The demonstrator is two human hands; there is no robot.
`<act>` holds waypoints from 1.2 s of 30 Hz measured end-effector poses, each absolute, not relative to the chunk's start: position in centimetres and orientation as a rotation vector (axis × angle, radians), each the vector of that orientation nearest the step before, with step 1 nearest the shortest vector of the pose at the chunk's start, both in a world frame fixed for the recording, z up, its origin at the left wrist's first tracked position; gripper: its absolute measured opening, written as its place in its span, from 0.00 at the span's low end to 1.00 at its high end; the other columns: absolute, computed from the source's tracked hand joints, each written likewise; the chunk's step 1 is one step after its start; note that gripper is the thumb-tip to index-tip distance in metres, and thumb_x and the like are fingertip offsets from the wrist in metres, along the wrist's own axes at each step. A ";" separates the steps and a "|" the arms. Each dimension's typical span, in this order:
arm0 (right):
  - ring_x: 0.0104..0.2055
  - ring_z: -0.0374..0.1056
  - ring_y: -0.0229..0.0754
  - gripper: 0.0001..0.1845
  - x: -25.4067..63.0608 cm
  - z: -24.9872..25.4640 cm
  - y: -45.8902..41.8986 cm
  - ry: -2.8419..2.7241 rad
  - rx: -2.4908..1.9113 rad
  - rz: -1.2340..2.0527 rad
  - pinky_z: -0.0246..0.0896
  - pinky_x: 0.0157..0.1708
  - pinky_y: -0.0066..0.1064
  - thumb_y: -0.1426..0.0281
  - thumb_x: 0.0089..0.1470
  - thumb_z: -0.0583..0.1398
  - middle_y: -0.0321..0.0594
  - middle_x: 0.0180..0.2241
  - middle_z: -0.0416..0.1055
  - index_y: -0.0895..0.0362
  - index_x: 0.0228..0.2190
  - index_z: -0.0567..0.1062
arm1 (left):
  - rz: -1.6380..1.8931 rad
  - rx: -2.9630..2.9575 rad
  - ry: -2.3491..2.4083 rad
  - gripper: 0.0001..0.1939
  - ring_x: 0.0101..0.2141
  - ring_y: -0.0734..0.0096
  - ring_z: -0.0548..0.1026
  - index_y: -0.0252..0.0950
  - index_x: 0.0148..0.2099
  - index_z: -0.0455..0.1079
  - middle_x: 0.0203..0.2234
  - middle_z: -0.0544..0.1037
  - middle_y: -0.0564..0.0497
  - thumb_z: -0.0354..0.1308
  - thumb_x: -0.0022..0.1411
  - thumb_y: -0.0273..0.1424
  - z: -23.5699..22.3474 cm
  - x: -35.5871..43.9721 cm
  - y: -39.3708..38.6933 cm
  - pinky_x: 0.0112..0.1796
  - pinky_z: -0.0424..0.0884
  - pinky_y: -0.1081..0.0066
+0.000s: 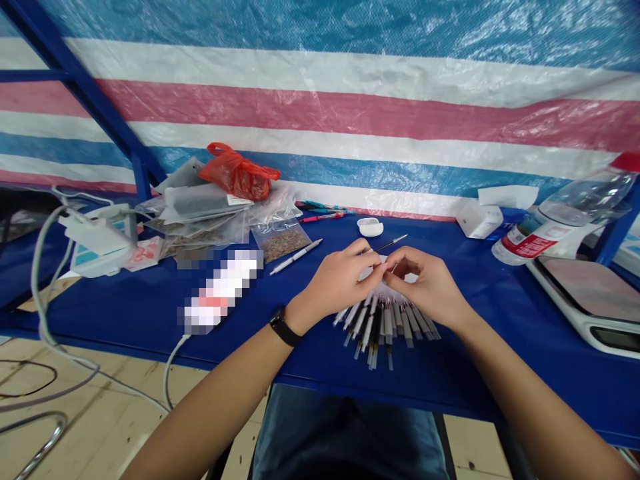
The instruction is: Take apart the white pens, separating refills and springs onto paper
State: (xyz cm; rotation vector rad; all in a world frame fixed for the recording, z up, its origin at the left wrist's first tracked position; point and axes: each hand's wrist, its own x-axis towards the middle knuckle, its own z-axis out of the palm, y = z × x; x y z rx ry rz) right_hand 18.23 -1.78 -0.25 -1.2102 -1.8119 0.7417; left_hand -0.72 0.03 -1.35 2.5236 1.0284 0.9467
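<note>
My left hand (349, 272), with a black band on its wrist, is closed in a pinch near the middle of the blue table. My right hand (426, 280) pinches right beside it, the fingertips of both nearly meeting. What they hold is too small and hidden to make out. Below them lies a fan of several thin sticks (389, 323) in white, grey and black, with clear ends towards me. A white piece, partly covered by my fingers, shows at the top of the fan. A thin dark rod (393, 243) with a pale tip lies just beyond my hands.
Behind my hands stands a small white case (370, 227). A white pen (296, 257), bags of brown bits (280, 241) and a red plastic bag (239, 172) lie left. A blurred-out phone-like object trails a cable. At right are a bottle (530, 237), a box (479, 220) and a scale (590, 287).
</note>
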 end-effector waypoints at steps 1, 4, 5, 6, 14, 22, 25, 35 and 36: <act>0.25 0.71 0.40 0.07 18.2 -0.3 -1.8 -1.813 -1.209 0.742 0.67 0.30 0.34 0.64 0.49 0.63 0.37 0.26 0.74 0.54 0.27 0.75 | 0.947 2.520 1.024 0.15 0.28 0.76 0.68 0.35 0.34 0.70 0.33 0.69 0.53 0.49 0.73 0.32 -1.3 -0.7 0.0 0.30 0.62 0.71; 0.26 0.71 0.40 0.06 18.3 -0.3 -1.8 -1.818 -1.199 0.741 0.67 0.30 0.34 0.65 0.49 0.63 0.36 0.26 0.74 0.54 0.27 0.74 | 0.959 2.511 1.010 0.14 0.28 0.76 0.68 0.35 0.34 0.70 0.33 0.69 0.53 0.50 0.72 0.32 -1.3 -0.7 0.0 0.30 0.61 0.71; 0.26 0.71 0.40 0.06 18.3 -0.3 -1.8 -1.817 -1.198 0.741 0.67 0.30 0.34 0.65 0.49 0.63 0.36 0.26 0.74 0.54 0.27 0.74 | 0.961 2.508 1.008 0.14 0.28 0.76 0.67 0.35 0.34 0.70 0.33 0.68 0.53 0.50 0.72 0.31 -1.3 -0.7 0.0 0.30 0.61 0.71; 0.25 0.70 0.40 0.06 18.3 -0.2 -1.8 -1.815 -1.198 0.741 0.67 0.30 0.34 0.65 0.48 0.63 0.36 0.26 0.74 0.54 0.27 0.74 | 0.961 2.506 1.006 0.13 0.28 0.76 0.67 0.35 0.34 0.70 0.33 0.68 0.53 0.50 0.72 0.32 -1.3 -0.7 0.0 0.30 0.61 0.71; 0.25 0.70 0.39 0.06 18.3 -0.1 -1.8 -1.812 -1.191 0.741 0.67 0.29 0.33 0.65 0.49 0.63 0.36 0.27 0.75 0.54 0.27 0.75 | 0.941 2.516 1.035 0.13 0.27 0.77 0.67 0.35 0.34 0.70 0.33 0.68 0.53 0.50 0.72 0.31 -1.3 -0.7 0.0 0.29 0.61 0.71; 0.25 0.69 0.38 0.06 18.4 -0.3 -1.7 -1.817 -1.196 0.747 0.67 0.30 0.34 0.65 0.49 0.63 0.36 0.27 0.75 0.54 0.27 0.75 | 0.947 2.529 1.032 0.13 0.27 0.76 0.67 0.35 0.34 0.70 0.32 0.68 0.53 0.50 0.72 0.31 -1.4 -0.6 0.0 0.29 0.61 0.71; 0.25 0.69 0.38 0.06 18.4 -0.5 -1.7 -1.820 -1.189 0.742 0.67 0.30 0.34 0.65 0.49 0.64 0.36 0.27 0.75 0.54 0.28 0.74 | 0.938 2.531 1.035 0.13 0.26 0.77 0.66 0.35 0.34 0.70 0.32 0.68 0.53 0.50 0.72 0.31 -1.4 -0.6 0.0 0.29 0.60 0.71; 0.25 0.67 0.39 0.04 18.3 -0.3 -1.8 -1.864 -1.189 0.754 0.66 0.29 0.33 0.67 0.50 0.62 0.36 0.26 0.74 0.54 0.27 0.74 | 0.793 2.588 1.094 0.14 0.27 0.74 0.68 0.36 0.36 0.71 0.33 0.69 0.52 0.48 0.73 0.33 -1.1 -0.8 -0.1 0.29 0.61 0.70; 0.25 0.67 0.39 0.03 18.3 -0.3 -1.7 -1.870 -1.192 0.755 0.66 0.29 0.33 0.67 0.49 0.62 0.35 0.26 0.73 0.53 0.27 0.73 | 0.766 2.594 1.101 0.14 0.27 0.74 0.67 0.36 0.36 0.71 0.33 0.69 0.52 0.48 0.73 0.33 -1.1 -0.8 -0.2 0.29 0.60 0.70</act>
